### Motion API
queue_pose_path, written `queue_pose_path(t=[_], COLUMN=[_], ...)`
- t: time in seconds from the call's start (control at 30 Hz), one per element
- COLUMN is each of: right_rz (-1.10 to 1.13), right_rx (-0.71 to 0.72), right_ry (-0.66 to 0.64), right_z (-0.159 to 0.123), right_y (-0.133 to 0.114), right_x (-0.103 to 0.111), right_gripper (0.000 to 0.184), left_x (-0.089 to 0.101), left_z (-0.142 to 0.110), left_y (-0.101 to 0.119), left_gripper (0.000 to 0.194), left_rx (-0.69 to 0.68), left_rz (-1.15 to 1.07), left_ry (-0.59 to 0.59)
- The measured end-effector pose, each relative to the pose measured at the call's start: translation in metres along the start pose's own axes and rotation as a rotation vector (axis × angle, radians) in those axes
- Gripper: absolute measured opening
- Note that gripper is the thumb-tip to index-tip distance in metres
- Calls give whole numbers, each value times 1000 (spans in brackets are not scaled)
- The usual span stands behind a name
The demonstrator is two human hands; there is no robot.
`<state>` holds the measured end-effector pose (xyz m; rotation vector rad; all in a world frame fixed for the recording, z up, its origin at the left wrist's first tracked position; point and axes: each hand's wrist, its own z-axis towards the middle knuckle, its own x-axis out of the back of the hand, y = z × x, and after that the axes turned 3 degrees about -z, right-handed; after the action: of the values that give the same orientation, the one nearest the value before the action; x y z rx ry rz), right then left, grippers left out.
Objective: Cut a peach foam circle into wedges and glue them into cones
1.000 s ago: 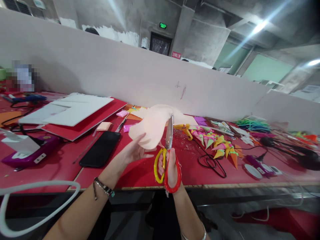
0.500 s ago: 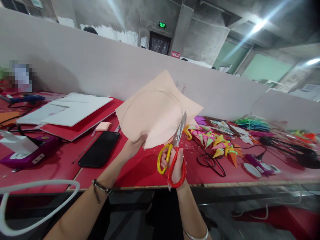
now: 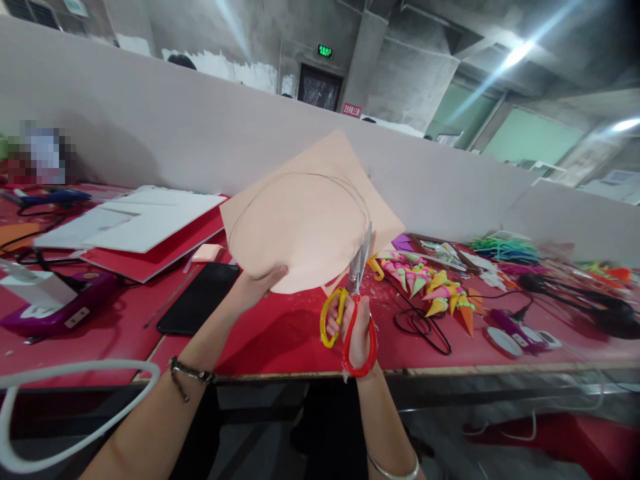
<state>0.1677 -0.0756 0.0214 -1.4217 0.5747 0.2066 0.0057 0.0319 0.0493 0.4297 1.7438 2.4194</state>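
Observation:
A beige sheet point(image 3: 300, 227) with a large round outline drawn on it is held up over the red table. My left hand point(image 3: 263, 281) pinches its lower left edge, thumb on the near face. In my right hand point(image 3: 356, 323) are scissors point(image 3: 359, 267) with one yellow and one red handle loop, blades pointing up. The blades are at the sheet's right side, along the drawn line, where the lower edge is cut into a curve. A strip of the sheet hangs beside the blades; their far side is partly hidden.
Left of the sheet lie a black phone point(image 3: 200, 299), white boards point(image 3: 145, 217) and a purple power strip point(image 3: 65, 303). To the right are small colourful cones point(image 3: 440, 290), a black cable point(image 3: 423, 327) and a second purple socket point(image 3: 520, 330). A pale partition point(image 3: 175, 127) stands behind.
The sheet has turned slightly and shifted left, showing more of the outline. My left hand moved a little left with it. My right hand and the scissors moved slightly right.

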Motion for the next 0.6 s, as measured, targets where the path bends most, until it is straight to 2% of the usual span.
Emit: queue_pose_path(t=[0.1, 0.2, 0.6], right_rz=[1, -10, -61], right_rx=[-70, -82, -102], right_ry=[12, 30, 48], right_z=[2, 1, -7], right_y=[1, 0, -1], right_x=[-1, -3, -8], right_gripper=[53, 53, 54], left_x=[3, 6, 27], left_z=[2, 3, 8], left_y=[-4, -3, -7], left_gripper=[30, 30, 25], left_rx=[66, 114, 92], left_rz=[3, 15, -11], left_ry=[26, 14, 10])
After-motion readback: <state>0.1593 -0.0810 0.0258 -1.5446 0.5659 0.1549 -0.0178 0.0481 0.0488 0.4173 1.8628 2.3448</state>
